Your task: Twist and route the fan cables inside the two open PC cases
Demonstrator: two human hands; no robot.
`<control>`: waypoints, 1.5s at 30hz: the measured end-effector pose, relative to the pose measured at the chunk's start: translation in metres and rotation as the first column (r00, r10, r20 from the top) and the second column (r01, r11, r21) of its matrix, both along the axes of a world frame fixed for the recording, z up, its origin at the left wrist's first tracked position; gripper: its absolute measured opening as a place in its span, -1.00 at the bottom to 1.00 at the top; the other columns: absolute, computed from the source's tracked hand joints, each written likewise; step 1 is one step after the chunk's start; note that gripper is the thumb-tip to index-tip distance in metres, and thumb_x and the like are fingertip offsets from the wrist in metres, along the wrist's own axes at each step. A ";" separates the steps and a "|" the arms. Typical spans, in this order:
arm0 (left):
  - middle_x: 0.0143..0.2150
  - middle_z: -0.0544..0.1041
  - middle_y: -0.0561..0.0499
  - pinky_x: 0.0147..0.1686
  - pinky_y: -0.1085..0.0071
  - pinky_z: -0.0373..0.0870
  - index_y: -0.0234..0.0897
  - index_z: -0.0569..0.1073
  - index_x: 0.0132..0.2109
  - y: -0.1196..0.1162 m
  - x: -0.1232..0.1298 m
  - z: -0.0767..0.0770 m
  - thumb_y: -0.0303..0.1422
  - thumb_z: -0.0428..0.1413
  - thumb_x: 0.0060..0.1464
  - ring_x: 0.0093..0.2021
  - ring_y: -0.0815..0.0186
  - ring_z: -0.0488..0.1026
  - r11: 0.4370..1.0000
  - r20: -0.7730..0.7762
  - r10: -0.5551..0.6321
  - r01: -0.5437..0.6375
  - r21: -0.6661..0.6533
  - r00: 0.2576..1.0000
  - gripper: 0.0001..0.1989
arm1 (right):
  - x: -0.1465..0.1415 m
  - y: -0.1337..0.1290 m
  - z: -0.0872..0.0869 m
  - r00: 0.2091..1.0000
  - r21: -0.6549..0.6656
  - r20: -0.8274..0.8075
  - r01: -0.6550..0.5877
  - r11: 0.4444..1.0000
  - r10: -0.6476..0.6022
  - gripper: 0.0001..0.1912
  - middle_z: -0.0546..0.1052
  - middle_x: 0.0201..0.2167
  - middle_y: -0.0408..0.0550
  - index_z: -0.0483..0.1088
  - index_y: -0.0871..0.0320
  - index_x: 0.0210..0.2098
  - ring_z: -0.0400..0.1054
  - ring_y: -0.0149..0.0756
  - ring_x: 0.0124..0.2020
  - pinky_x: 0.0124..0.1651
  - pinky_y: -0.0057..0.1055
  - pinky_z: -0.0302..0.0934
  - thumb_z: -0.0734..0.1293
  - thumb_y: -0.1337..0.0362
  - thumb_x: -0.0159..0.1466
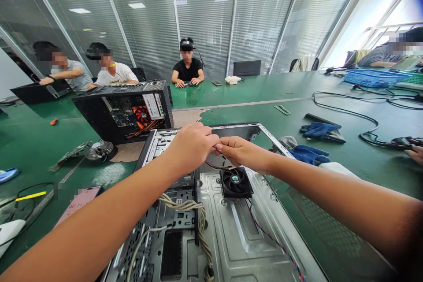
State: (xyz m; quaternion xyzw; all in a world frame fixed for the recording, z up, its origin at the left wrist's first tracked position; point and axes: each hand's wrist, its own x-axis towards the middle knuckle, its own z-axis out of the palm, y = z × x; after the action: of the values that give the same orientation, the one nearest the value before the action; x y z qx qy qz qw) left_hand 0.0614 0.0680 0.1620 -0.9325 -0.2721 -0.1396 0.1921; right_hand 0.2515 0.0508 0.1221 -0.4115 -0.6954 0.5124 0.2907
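Observation:
My left hand point(195, 144) and my right hand point(238, 152) meet above an open metal computer case point(228, 238), each closed with the fingertips pinched together. Whatever is between the fingertips is too small and covered to make out. Just below them, a thin multicoloured fan cable point(214, 165) comes out from under my left hand towards a black cooling fan point(235, 182). The fan lies on the case floor; a twisted red, blue and black wire point(269, 236) trails from its near side. Beige twisted cables point(202, 224) run along the case's left part.
Another computer tower point(120, 112) stands ahead left, with a round metal cooler point(99, 150) near it. A pink phone point(79, 202) lies left. Blue gloves point(307, 154), black cables point(370, 119) and a blue basket point(375, 77) are right. Several people sit around the green table point(238, 110).

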 end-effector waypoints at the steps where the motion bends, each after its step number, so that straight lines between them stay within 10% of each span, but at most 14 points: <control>1: -0.37 0.49 0.00 -0.38 0.35 0.08 -0.26 0.43 -0.33 0.000 0.000 0.000 -0.35 0.01 0.21 -0.31 0.26 0.37 1.000 -0.004 -0.001 0.001 0.002 1.000 -0.83 | 0.000 0.000 0.000 1.000 -0.004 -0.003 -0.001 1.000 0.001 -0.72 0.01 -0.66 -0.33 0.29 0.17 -0.32 -0.19 -0.49 -0.65 -0.60 -0.45 -0.24 0.16 0.08 0.35; 45: -0.39 0.52 0.03 -0.40 0.35 0.00 -0.23 0.44 -0.32 -0.001 0.000 0.001 -0.38 0.04 0.18 -0.36 0.29 0.37 0.997 -0.023 0.081 -0.081 0.012 0.996 -0.88 | -0.001 -0.001 0.004 0.986 -0.047 0.098 0.143 0.989 -0.138 -0.66 0.05 -0.71 -0.31 0.35 0.18 -0.43 -0.11 -0.48 -0.66 -0.56 -0.43 -0.23 0.25 0.01 0.25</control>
State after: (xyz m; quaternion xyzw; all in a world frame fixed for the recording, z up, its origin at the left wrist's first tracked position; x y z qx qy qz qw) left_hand 0.0613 0.0670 0.1634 -0.9212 -0.3066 -0.1222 0.2059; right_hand 0.2507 0.0494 0.1266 -0.4910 -0.6638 0.4889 0.2816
